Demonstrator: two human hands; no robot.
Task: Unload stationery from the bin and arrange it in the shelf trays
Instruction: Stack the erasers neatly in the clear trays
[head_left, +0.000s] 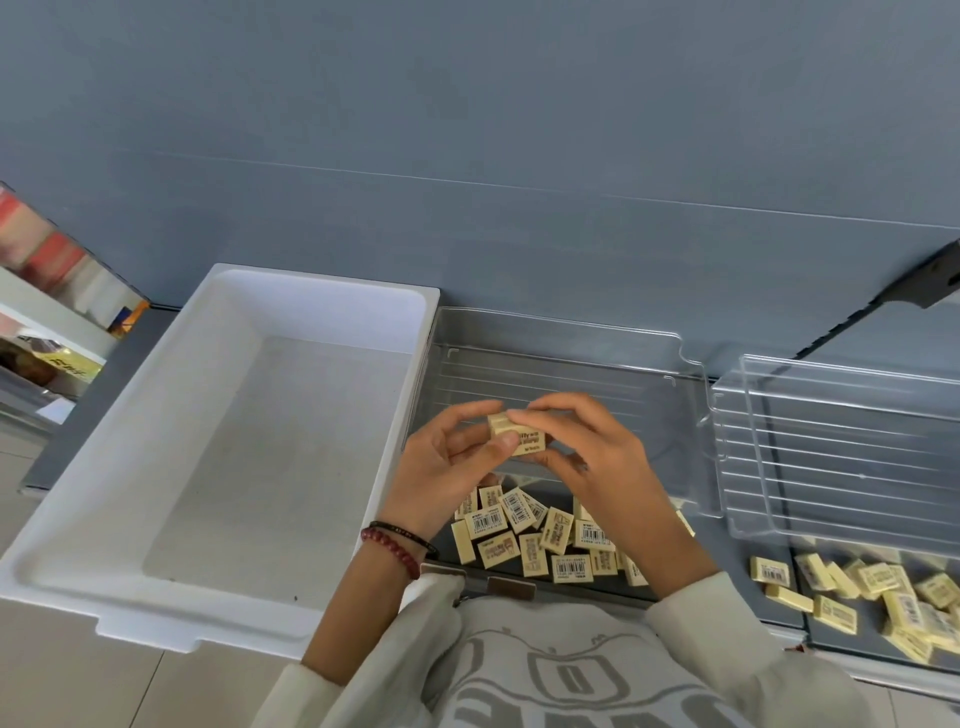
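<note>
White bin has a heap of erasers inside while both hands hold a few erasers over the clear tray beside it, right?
Not quite. The head view shows the white bin holding no erasers; the loose erasers lie at the front of the clear tray. The rest stands: the left hand and right hand grip the held erasers over that tray.

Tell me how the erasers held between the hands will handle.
The erasers look like separate flat-sided blocks, so they probably won't roll but may slide apart. Likely light: the left hand and right hand pinch them with fingertips alone.
</note>
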